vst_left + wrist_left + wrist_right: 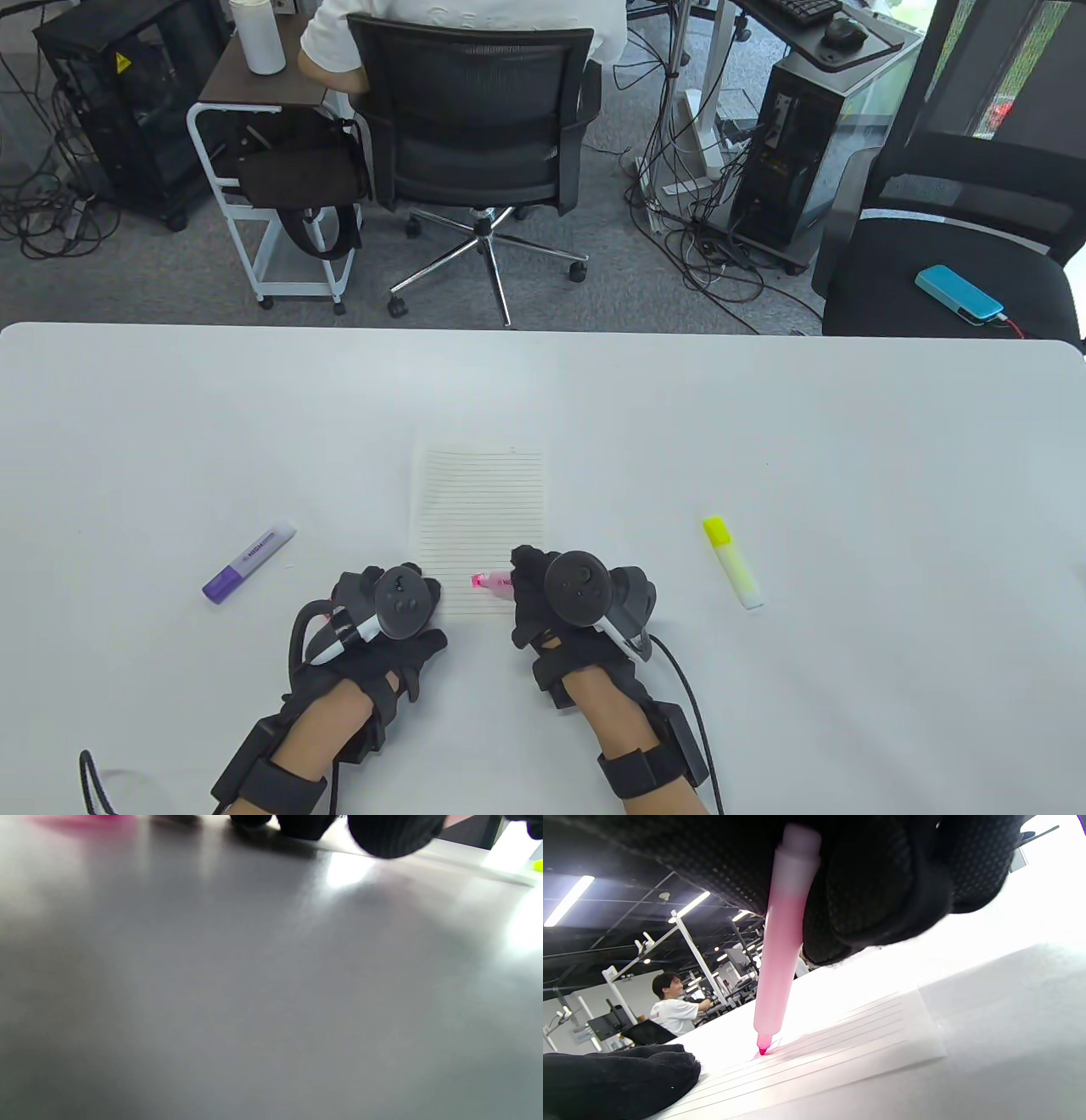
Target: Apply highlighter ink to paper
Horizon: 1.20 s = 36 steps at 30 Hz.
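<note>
A sheet of lined paper lies on the white table. My right hand grips an uncapped pink highlighter, its tip touching the paper's lower part. In the right wrist view the pink highlighter stands nearly upright under my gloved fingers, and its tip meets the lined paper. My left hand rests at the sheet's lower left corner, fingers on the paper's edge. The left wrist view shows mostly blurred table and dark fingertips at the top.
A capped purple highlighter lies left of the paper. A capped yellow highlighter lies to the right. Beyond the table's far edge stand office chairs, a cart and computer towers.
</note>
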Tool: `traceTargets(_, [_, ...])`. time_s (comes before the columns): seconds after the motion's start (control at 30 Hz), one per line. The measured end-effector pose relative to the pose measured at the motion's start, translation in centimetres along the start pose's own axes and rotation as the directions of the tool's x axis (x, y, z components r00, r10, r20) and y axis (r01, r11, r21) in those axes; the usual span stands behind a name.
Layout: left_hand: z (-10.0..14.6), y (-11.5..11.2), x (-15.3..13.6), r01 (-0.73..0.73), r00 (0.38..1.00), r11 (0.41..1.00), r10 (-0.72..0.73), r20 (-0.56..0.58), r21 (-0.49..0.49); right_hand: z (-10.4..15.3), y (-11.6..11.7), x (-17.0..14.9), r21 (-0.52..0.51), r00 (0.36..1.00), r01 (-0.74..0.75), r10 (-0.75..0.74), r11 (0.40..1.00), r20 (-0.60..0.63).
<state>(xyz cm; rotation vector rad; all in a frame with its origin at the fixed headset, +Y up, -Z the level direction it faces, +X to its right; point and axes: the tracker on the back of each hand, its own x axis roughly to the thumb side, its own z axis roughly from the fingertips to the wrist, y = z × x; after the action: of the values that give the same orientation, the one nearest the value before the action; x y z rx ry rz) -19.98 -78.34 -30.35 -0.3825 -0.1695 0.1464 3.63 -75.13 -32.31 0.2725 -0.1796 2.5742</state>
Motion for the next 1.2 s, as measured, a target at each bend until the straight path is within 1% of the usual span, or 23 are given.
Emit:
traceTargets(0.17, [0.0,0.0,0.0,0.0,1.0,1.0,0.0,0.0,0.0,0.01,0.43,-0.11,-0.042,1.0,-0.019,0.019,0.999,0.002])
traceTargets(0.33, [0.01,-0.01,0.0,0.0,1.0,1.0,0.0,0.0,-0.002,-0.03,0.14,-0.1,-0.003,1.0,0.006,-0.006,1.0,-0.003])
traceTargets(0.47, [-0.01,0.0,0.01,0.0,1.0,1.0,0.0,0.0,-0.002,-0.02,0.38,-0.08,-0.054,1.0,-0.008,0.009,0.999,0.005])
traceTargets(0.57, [-0.03,0.01,-0.01,0.0,1.0,1.0,0.0,0.0,-0.002,-0.03,0.38,-0.2,-0.034,1.0,-0.021,0.021,0.999,0.003])
traceTargets(0.63, [0.0,0.03,-0.02,0.0,1.0,1.0,0.0,0.0,-0.002,-0.06,0.13,-0.28,0.002,1.0,0.0,0.0,1.0,-0.01])
traceTargets(0.8, [-0.01,0.03,-0.01,0.0,1.0,1.0,0.0,-0.001,-0.002,-0.05,0.42,-0.16,-0.033,1.0,-0.004,0.004,0.999,0.006])
traceTargets(0.87, [-0.01,0.03,-0.01,0.0,1.0,1.0,0.0,-0.001,-0.002,-0.07,0.52,-0.17,-0.028,1.0,-0.02,0.02,0.999,-0.001])
traceTargets(1.0, [-0.01,0.03,-0.01,0.0,1.0,1.0,0.0,-0.001,-0.002,-0.07,0.15,-0.22,0.005,1.0,0.006,-0.006,1.0,-0.01])
traceTargets(1.2, [-0.01,0.03,-0.01,0.0,1.0,1.0,0.0,-0.001,-0.002,-0.1,0.51,-0.19,-0.039,1.0,-0.012,0.012,0.999,0.003])
